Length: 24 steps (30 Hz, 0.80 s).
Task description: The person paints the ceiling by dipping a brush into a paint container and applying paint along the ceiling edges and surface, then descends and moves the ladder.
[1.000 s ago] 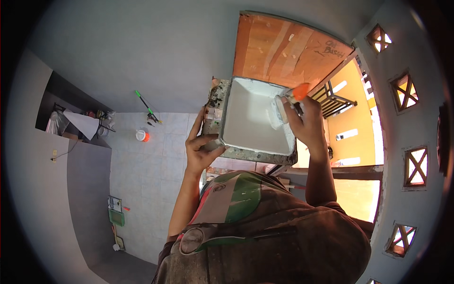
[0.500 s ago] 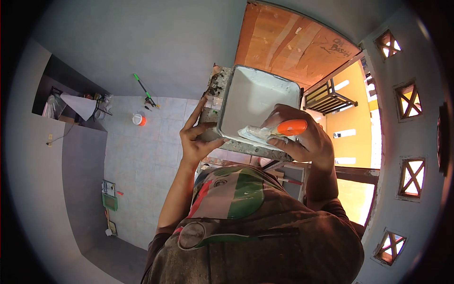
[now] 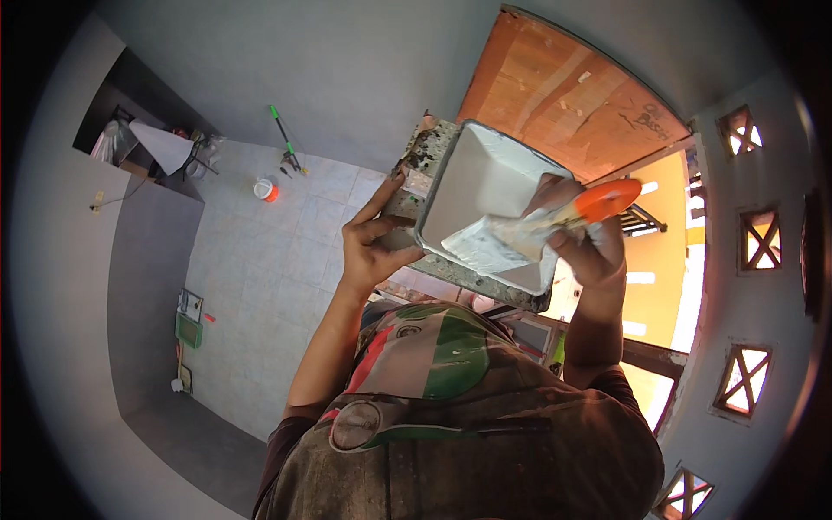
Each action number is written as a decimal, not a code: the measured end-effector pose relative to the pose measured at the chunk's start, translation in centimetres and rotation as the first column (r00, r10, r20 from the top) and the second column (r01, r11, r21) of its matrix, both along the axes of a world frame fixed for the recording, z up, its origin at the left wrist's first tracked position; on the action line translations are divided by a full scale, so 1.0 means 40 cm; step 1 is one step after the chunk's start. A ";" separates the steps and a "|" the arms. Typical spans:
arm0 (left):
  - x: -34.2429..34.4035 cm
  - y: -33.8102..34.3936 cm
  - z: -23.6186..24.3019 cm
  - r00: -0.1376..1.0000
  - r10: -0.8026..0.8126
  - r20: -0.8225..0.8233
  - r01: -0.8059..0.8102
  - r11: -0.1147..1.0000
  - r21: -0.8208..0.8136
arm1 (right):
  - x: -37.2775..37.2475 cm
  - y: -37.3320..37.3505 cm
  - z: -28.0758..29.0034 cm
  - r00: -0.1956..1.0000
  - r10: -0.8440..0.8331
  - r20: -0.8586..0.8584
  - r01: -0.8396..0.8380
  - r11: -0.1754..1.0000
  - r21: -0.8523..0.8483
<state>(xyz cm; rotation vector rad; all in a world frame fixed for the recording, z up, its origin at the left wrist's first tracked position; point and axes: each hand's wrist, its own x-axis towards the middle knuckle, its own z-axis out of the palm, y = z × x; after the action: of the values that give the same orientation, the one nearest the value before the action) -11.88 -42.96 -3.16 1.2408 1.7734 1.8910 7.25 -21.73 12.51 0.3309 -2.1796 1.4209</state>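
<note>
A pale rectangular paint tray (image 3: pixel 472 173) with white paint inside rests on a speckled, paint-spattered board (image 3: pixel 511 293) in front of my chest. My left hand (image 3: pixel 371 247) steadies its left side, thumb at the near corner and the other fingers spread toward the board's edge. In my right hand (image 3: pixel 591 257) is a paintbrush (image 3: pixel 490 243) with an orange handle end, raised over the tray's near right part. White paint coats its wide bristles, which point left. The brush hides part of the tray floor, and some right fingers are covered by the handle.
An orange-brown wooden panel (image 3: pixel 568 95) stands beyond the tray, beside a bright doorway with a dark slatted piece (image 3: pixel 641 221). On the tiled floor at left are a white-and-orange bucket (image 3: pixel 266 190), a green-handled pole (image 3: pixel 282 130) and a green tray (image 3: pixel 188 332).
My right hand has lifted the brush up and to the right, and more of its bristles show. My left hand keeps its place at the tray. The whole view has turned slightly.
</note>
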 end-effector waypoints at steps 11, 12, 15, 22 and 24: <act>0.005 0.006 -0.014 1.000 0.009 -0.008 -0.009 0.999 0.036 | 0.039 0.005 -0.025 0.672 -0.736 0.081 0.740 0.671 -0.037; 0.004 0.007 -0.011 1.000 0.017 -0.013 -0.016 0.999 0.051 | 0.052 0.002 -0.027 0.615 -0.786 0.067 0.789 0.614 -0.036; 0.001 0.013 -0.012 0.999 0.017 -0.027 -0.015 0.998 0.054 | 0.097 0.000 -0.028 0.507 -0.860 0.058 0.862 0.505 -0.045; -0.006 0.020 -0.022 0.996 0.002 -0.094 0.005 0.997 0.076 | 0.172 0.028 -0.038 0.403 -0.915 -0.015 0.909 0.398 0.127; -0.003 0.023 -0.018 0.996 0.000 -0.090 0.007 0.997 0.072 | 0.189 0.023 -0.020 0.380 -0.924 -0.028 0.913 0.370 0.170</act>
<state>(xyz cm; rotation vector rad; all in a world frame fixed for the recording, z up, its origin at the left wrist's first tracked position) -12.01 -42.04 -3.87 1.3735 1.7595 1.9422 14.82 -20.80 11.71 -0.8449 -1.9221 0.5692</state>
